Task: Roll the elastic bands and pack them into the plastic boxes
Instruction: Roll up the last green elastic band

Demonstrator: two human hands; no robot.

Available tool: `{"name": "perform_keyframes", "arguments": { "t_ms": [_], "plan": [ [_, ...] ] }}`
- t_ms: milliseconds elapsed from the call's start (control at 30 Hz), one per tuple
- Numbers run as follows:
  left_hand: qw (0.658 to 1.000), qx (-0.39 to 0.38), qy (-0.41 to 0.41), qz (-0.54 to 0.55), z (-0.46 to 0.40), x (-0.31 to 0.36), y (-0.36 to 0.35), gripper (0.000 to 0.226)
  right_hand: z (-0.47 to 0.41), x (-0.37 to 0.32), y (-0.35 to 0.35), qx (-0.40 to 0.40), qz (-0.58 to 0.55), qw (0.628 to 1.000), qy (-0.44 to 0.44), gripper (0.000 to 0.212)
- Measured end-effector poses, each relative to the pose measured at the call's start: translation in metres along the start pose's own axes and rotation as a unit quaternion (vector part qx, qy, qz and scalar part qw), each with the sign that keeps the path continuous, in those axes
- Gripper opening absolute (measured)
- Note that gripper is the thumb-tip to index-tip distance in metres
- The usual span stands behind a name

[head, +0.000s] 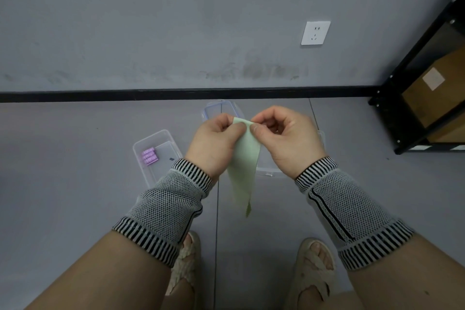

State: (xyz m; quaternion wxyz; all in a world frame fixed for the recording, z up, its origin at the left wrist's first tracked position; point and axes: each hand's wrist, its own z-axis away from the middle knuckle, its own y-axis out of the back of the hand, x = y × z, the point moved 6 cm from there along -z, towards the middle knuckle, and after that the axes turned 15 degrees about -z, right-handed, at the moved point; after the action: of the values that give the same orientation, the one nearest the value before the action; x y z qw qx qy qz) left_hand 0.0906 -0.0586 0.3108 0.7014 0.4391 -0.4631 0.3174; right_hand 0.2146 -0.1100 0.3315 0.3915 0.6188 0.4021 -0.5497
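Observation:
A pale green elastic band [245, 166] hangs flat from my two hands above the grey floor. My left hand [214, 143] and my right hand [286, 138] both pinch its top edge, thumbs close together. Its lower end dangles loose near my feet. On the floor at the left sits a clear plastic box [161, 137] holding three rolled purple bands [149, 156]. A second clear box [269, 171] lies mostly hidden behind my hands. A clear lid with a blue rim [216, 108] lies just beyond them.
A grey wall with a black skirting board [176, 94] and a white socket [315, 33] stands ahead. A black metal shelf with cardboard boxes [427, 88] stands at the right. My sandalled feet [314, 267] are at the bottom.

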Motion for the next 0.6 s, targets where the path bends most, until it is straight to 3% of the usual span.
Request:
{"name": "perform_keyframes", "arguments": {
  "t_ms": [267, 467, 600],
  "plan": [
    [1.0, -0.001, 0.018, 0.006, 0.0007, 0.0008, 0.001, 0.011, 0.0019, -0.0039, -0.0043, -0.003, -0.014, 1.0, 0.016, 0.024],
    [0.993, -0.055, 0.084, 0.062, 0.0048, -0.004, 0.0015, 0.017, 0.0032, -0.005, -0.0075, -0.03, 0.117, 0.987, 0.111, 0.015],
    [0.985, -0.049, 0.121, 0.114, 0.0065, -0.0079, 0.0054, 0.013, 0.0028, -0.008, -0.0101, -0.045, 0.154, 0.978, 0.135, 0.012]
  ]
}}
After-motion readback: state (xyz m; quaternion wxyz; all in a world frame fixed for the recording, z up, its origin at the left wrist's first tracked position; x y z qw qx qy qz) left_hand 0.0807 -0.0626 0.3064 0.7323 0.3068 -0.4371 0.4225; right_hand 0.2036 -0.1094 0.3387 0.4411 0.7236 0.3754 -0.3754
